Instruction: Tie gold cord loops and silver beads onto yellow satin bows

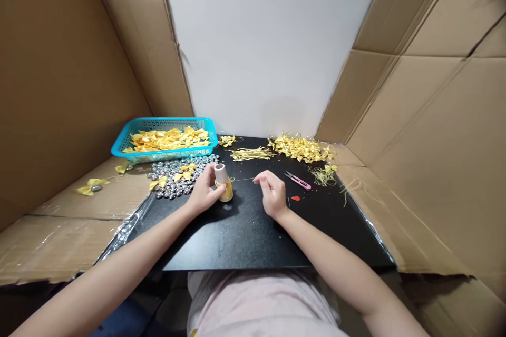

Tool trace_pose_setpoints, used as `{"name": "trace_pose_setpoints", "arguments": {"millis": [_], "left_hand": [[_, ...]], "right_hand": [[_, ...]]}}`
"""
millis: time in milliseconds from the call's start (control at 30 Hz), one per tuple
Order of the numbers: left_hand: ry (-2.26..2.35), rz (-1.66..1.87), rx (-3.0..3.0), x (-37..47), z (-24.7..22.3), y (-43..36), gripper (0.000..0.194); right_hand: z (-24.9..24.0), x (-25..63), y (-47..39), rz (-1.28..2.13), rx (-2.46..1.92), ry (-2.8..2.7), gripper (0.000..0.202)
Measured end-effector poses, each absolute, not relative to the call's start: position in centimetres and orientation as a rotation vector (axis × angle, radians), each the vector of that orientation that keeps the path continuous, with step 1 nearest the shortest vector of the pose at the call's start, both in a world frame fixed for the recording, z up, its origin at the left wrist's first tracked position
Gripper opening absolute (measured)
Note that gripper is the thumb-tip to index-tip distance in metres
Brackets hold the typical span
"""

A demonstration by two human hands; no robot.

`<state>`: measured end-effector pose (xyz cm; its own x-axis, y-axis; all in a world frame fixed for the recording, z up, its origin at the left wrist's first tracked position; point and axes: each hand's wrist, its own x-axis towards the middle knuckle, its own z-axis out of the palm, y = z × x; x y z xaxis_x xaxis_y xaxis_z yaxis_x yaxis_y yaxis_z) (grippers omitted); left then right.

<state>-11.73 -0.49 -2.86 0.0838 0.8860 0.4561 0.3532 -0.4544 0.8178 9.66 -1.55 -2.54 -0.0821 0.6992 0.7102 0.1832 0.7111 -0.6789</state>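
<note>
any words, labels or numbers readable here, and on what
None can be read.
Spool in the left hand: no label shows.
Snips by the right hand: no marking shows.
Basket and cardboard: no print shows.

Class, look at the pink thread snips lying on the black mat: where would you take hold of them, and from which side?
Grip the pink thread snips by the pink handle end, nearest the red bit, coming from above on the right hand side. They lie flat with the dark blades pointing up-left, away from that handle, so fingers stay clear of the tips.
</note>
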Motion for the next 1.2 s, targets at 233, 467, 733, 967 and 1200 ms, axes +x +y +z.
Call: {"name": "trace_pose_setpoints", "arguments": {"millis": [233, 467, 733, 967, 1200], "left_hand": [[1.03, 1.313, 1.799, -12.0, -3.9, -0.2, 0.035], [0.963, 1.236, 1.909, -11.2, -3.7, -0.9, 0.032], [0.948, 1.237, 1.945, -11.0, -3.2, -1.1, 0.029], [0.951, 1.199, 1.99, -10.7, -2.8, -1.2, 0.028], [0.865, 1.151, 1.885, -10.8, -3.0, -1.2, 0.028]], "right_hand": [[-2.5, 9.5, -0.6, 0.92, -0.818, -1.454, 0.037], [-3.7, 7.6, -0.4, 1.063, -0.946, -1.572, 0.018], [-1.8, 7.8, -1.0, 1.887, -0.788, -1.102, 0.023], [-0.3, 9.1, -1.1, 2.174, -0.524, -1.091, 0.011], [-0.3, 9.4, 0.2, 1.454, -0.689, -1.683, 0.023]]}}
